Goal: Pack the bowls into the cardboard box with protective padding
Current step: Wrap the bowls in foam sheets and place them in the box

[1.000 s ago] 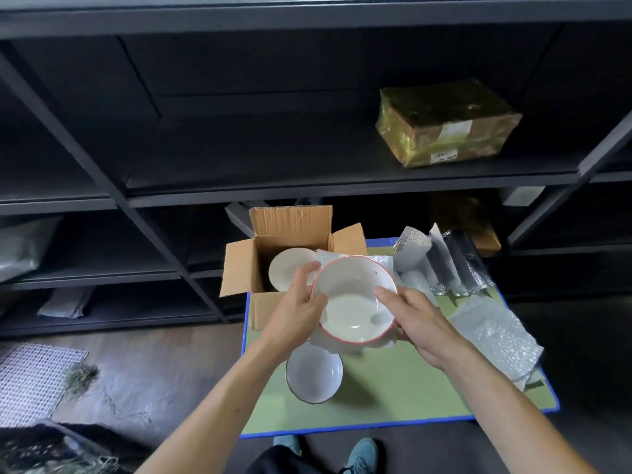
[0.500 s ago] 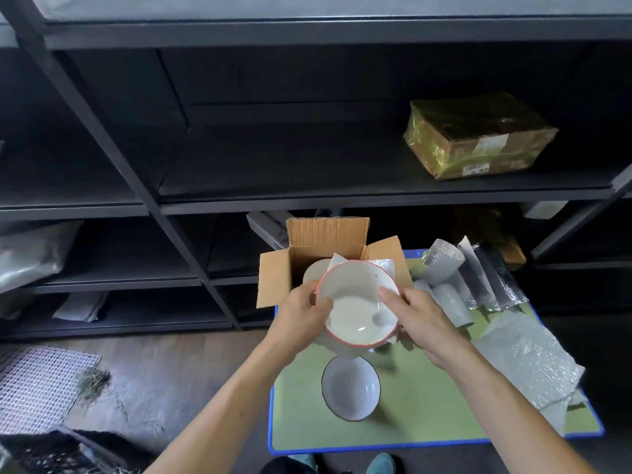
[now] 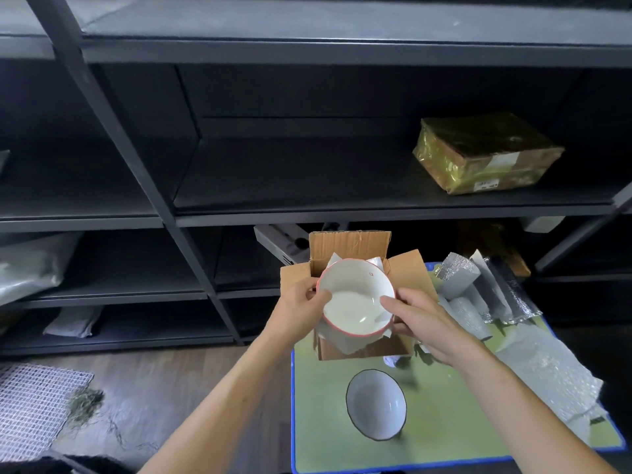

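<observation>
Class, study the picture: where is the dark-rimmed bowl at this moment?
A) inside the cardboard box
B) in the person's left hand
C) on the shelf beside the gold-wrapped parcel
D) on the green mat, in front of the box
D: the dark-rimmed bowl sits untouched on the green mat, nearer the camera than the cardboard box, while the left hand and right hand hold the red-rimmed bowl over the box.

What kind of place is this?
Probably a storeroom or packing area: dark metal shelving holds a wrapped parcel, and an open cardboard box and bubble wrap sit on a green mat.
</observation>
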The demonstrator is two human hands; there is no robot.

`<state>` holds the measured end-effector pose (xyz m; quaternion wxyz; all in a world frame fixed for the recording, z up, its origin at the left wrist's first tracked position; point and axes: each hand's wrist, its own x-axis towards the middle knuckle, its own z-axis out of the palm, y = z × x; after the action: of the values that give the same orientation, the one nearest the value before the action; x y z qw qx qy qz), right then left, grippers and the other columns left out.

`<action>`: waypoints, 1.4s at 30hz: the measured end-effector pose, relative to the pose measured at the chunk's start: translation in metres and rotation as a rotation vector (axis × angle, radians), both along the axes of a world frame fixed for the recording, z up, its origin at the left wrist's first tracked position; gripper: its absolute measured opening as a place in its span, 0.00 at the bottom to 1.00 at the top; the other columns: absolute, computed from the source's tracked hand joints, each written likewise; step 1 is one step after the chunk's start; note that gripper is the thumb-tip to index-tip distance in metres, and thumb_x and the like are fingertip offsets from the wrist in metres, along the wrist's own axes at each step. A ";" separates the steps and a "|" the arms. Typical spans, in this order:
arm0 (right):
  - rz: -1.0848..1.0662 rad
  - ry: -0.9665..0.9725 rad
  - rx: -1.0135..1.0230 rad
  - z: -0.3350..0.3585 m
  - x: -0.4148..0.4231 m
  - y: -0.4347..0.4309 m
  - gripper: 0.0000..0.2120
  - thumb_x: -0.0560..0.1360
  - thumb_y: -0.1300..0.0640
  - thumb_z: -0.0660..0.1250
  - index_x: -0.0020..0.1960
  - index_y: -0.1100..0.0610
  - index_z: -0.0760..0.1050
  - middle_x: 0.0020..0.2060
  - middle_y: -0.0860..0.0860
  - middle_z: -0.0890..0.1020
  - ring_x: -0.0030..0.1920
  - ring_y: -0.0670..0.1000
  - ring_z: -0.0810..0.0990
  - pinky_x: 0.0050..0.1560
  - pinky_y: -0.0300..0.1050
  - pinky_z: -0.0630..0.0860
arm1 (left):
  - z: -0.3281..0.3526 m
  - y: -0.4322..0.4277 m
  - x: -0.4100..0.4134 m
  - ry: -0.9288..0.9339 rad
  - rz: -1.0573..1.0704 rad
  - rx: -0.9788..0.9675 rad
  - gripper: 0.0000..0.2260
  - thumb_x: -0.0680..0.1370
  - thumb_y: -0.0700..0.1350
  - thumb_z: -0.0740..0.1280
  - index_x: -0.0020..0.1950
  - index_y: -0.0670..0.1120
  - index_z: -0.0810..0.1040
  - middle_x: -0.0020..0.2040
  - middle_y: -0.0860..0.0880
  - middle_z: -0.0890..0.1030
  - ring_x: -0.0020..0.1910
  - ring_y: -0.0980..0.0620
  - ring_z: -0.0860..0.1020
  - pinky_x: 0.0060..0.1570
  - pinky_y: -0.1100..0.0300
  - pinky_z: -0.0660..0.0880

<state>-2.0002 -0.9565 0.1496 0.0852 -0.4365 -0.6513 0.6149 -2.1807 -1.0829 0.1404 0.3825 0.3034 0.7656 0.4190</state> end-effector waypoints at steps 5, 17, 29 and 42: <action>0.001 -0.089 0.087 -0.016 -0.011 0.018 0.08 0.82 0.58 0.62 0.51 0.58 0.79 0.46 0.55 0.84 0.41 0.48 0.81 0.37 0.38 0.78 | -0.003 0.015 -0.011 -0.081 -0.075 -0.042 0.16 0.79 0.53 0.59 0.56 0.45 0.80 0.46 0.45 0.80 0.46 0.46 0.79 0.48 0.50 0.81; 0.063 -0.254 0.283 -0.033 -0.039 0.055 0.14 0.83 0.54 0.56 0.66 0.49 0.73 0.51 0.48 0.81 0.47 0.51 0.82 0.52 0.53 0.81 | -0.032 0.065 -0.028 0.051 0.059 -0.150 0.13 0.80 0.44 0.62 0.51 0.35 0.79 0.50 0.39 0.81 0.43 0.46 0.84 0.43 0.48 0.84; 0.223 -0.532 0.451 -0.056 -0.057 0.067 0.08 0.79 0.62 0.58 0.57 0.57 0.72 0.45 0.56 0.79 0.43 0.57 0.78 0.41 0.51 0.77 | -0.049 0.088 -0.027 0.630 -0.126 -0.451 0.08 0.69 0.39 0.61 0.32 0.45 0.76 0.29 0.50 0.77 0.33 0.49 0.78 0.33 0.57 0.76; 0.186 -0.491 0.450 -0.009 -0.060 0.080 0.08 0.72 0.60 0.56 0.37 0.56 0.72 0.33 0.54 0.83 0.35 0.54 0.84 0.36 0.48 0.77 | -0.017 0.095 -0.044 0.114 -0.041 -0.342 0.16 0.74 0.39 0.57 0.57 0.41 0.78 0.38 0.46 0.86 0.32 0.50 0.85 0.53 0.46 0.81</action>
<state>-2.0603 -0.8762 0.1406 -0.0361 -0.4805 -0.8087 0.3375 -2.2252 -0.9881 0.1231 0.3931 0.2729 0.8396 0.2571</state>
